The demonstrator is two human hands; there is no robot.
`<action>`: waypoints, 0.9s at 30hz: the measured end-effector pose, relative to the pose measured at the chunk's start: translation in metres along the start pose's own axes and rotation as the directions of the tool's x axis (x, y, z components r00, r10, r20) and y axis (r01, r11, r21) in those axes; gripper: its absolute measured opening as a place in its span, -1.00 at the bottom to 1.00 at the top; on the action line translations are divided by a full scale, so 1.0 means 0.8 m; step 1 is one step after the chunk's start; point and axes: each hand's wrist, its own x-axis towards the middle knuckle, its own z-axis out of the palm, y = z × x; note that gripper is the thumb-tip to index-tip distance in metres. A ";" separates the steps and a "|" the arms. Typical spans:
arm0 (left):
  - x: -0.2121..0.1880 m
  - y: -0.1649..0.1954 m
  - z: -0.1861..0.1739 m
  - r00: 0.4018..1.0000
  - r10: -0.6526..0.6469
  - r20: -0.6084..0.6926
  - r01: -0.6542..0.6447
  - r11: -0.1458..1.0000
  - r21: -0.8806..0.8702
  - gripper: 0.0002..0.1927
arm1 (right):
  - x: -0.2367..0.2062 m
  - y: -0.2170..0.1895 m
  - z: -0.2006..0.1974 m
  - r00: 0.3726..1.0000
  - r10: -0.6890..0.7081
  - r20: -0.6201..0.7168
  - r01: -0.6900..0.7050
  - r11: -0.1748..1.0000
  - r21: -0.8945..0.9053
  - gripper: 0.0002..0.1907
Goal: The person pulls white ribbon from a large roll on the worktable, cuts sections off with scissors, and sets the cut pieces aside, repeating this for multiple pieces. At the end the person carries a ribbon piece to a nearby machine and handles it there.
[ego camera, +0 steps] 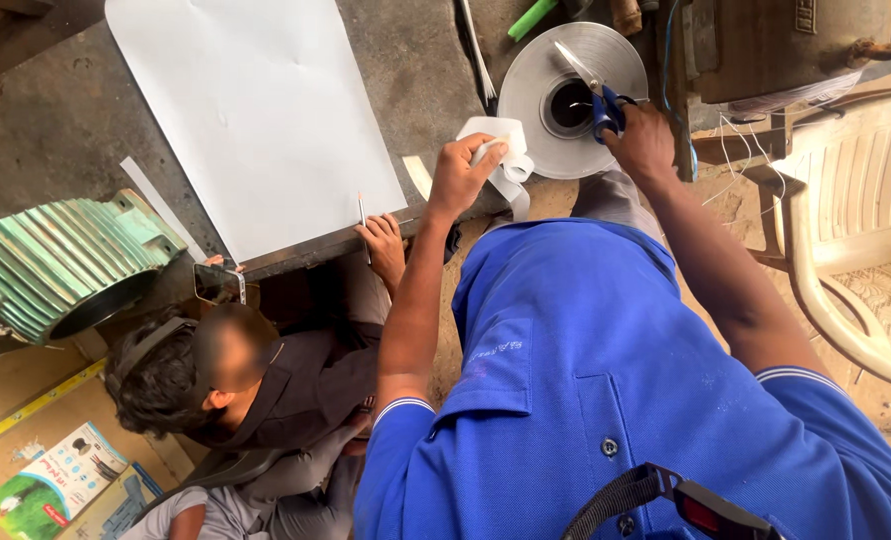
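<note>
My left hand [462, 175] grips a folded strip of white tape-like material [503, 157] pulled from a large grey-white roll [535, 95] lying flat on the bench. My right hand [641, 140] holds blue-handled scissors [597, 95] over the roll's dark centre hole, blades pointing away from me. My blue shirt fills the lower right of the view.
A big white sheet [255, 110] lies on the grey bench [55, 120]. Another person crouches below at left, one hand [383, 245] with a pencil at the sheet's edge. A green ribbed motor housing [60, 265] sits at left, a cream plastic chair [855, 230] at right.
</note>
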 end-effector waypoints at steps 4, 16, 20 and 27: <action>0.000 -0.003 -0.003 0.998 0.039 -0.044 -0.041 0.999 -0.032 -0.68 | 0.016 -0.014 0.000 0.962 0.174 0.211 -0.163 0.984 -0.067 -0.59; 0.043 0.026 -0.062 0.973 -0.088 -0.212 -0.002 0.920 -0.393 -0.71 | -0.076 -0.114 -0.068 0.862 -0.323 0.391 -0.330 0.226 0.916 -0.58; 0.067 0.049 -0.066 0.976 -0.023 -0.215 -0.053 0.938 -0.344 -0.70 | -0.078 -0.135 -0.075 0.819 -0.362 0.445 -0.392 0.214 0.895 -0.29; 0.097 0.087 -0.056 0.976 0.093 -0.197 -0.143 0.955 -0.260 -0.71 | -0.070 -0.145 -0.080 0.728 -0.384 0.569 -0.484 0.301 0.822 0.00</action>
